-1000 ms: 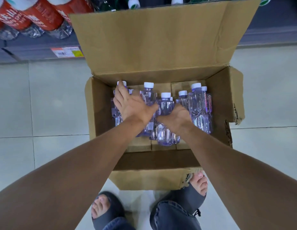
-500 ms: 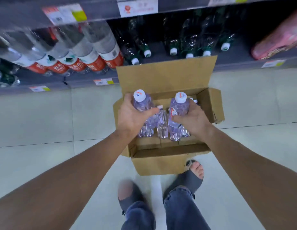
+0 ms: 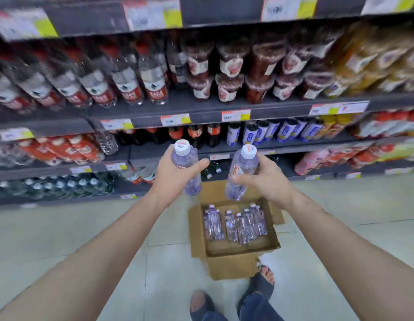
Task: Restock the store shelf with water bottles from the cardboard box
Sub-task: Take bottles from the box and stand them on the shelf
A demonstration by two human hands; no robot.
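Clear plastic water bottle (image 3: 186,159), white cap, clasped in left hand (image 3: 175,176). Second bottle (image 3: 244,166), orange-edged label, clasped in right hand (image 3: 267,180), tilted slightly. Both held apart, above brown cardboard box (image 3: 231,267) set open on pale tiled floor (image 3: 97,228) below grips. Remaining bottles (image 3: 236,224) packed in row inside box. Beyond grips: grey shelf (image 3: 280,113), tiers crowded with drinks, price tags (image 3: 235,115) along edges. Stock blurred, labels unreadable. Bottle midsections covered by fingers. Sandalled feet (image 3: 262,283) partly cut off at bottom edge.
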